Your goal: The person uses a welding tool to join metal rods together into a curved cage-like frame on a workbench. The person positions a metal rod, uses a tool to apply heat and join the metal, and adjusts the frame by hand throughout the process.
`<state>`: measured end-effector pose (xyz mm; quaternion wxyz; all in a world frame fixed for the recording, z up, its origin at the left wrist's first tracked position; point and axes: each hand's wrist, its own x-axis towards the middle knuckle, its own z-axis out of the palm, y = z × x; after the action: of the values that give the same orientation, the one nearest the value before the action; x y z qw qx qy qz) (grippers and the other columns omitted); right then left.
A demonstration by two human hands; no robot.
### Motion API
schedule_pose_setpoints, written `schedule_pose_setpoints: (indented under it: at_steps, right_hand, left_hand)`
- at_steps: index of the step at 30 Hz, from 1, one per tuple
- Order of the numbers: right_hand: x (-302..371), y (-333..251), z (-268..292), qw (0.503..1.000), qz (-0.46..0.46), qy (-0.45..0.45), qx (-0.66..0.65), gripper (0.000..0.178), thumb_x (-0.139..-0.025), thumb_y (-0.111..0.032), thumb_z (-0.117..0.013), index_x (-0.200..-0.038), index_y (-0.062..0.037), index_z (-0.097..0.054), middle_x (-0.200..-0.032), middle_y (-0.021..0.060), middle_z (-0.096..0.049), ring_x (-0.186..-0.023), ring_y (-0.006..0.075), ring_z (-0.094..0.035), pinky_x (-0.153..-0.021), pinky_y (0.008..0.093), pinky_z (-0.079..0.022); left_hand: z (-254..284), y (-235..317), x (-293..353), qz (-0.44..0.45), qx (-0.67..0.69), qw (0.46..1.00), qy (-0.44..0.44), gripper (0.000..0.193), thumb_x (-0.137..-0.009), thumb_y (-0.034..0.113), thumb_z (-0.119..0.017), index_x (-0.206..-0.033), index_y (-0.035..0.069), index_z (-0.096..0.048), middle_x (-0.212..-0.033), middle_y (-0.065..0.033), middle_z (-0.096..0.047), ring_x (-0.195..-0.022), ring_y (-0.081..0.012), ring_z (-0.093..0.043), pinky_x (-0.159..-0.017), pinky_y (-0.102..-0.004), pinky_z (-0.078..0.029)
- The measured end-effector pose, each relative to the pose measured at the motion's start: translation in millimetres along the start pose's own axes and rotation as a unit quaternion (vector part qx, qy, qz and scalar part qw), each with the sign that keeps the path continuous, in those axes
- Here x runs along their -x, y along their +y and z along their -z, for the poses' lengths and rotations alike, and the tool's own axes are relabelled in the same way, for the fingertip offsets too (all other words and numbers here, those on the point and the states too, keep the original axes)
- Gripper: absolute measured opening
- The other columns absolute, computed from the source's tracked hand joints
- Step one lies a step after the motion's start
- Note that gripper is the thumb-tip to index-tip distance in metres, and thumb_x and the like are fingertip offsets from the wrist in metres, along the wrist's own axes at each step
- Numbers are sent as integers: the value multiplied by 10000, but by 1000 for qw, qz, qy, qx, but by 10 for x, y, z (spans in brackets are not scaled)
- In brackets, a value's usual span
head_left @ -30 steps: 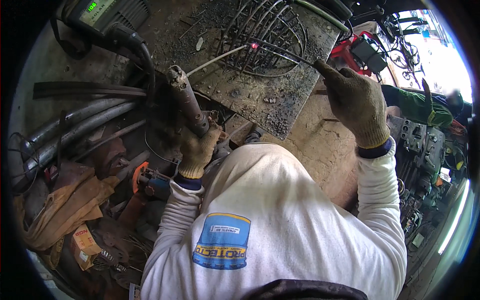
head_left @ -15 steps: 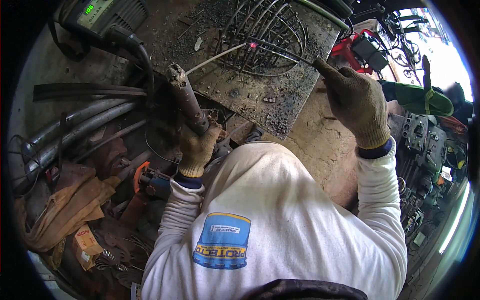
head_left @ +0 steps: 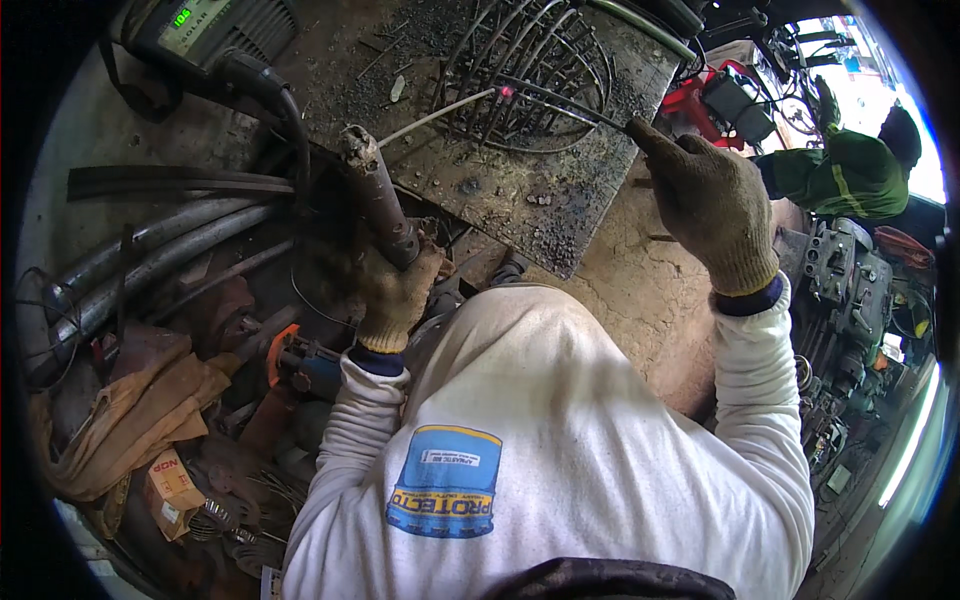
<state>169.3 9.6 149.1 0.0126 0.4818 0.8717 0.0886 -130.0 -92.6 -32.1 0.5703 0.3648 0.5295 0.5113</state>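
My left hand (head_left: 398, 295), in a knitted work glove, is closed round a brown, worn welding electrode holder (head_left: 380, 200). A pale welding electrode (head_left: 432, 116) runs from it to a glowing pink-red spot (head_left: 507, 91) on a basket-like frame of bent metal rods (head_left: 600, 72). From the right, my gloved right hand (head_left: 715, 205) grips a thin dark metal rod (head_left: 575, 107), its far end close to the glowing spot. The frame lies on a metal worktable (head_left: 560, 215). My right index finger stretches along the rod's near end.
A welding machine (head_left: 220, 45) with a thick cable stands at the far left. Curved pipes (head_left: 165, 235), cloth and an orange-blue power tool (head_left: 310, 365) crowd the left side. At right are a red-and-black machine (head_left: 735, 105), a person in green (head_left: 865, 175) and grey machinery (head_left: 845, 275).
The electrode holder has shifted slightly to the right and down; the electrode still reaches the glowing spot. My right hand is nearly still. The person in green at right has moved, showing more of the body.
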Motion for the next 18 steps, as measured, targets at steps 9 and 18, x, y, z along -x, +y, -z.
schedule_pose_setpoints:
  at_steps: [9, 18]
  right_hand:
    - [1, 2, 6, 1000, -4, 0, -1, 483, -890, -118, -655, -1363, -216, -659, -821, 91, -674, -650, 285, -673, -558, 393, -522]
    - [15, 24, -13, 1000, -3, 4, -17, 458, -912, -124, -649, -1361, -215, -658, -837, 94, -678, -660, 282, -673, -564, 392, -524]
  left_hand:
    - [121, -364, -17, 2, -92, 995, 28, 354, -829, 177, -817, -1044, -8, -605, -896, -86, -680, -738, -191, -657, -666, -360, -549]
    - [57, -203, -48, 34, -44, 998, -20, 411, -845, 194, -817, -1122, -2, -585, -907, -90, -691, -741, -198, -677, -661, -369, -562]
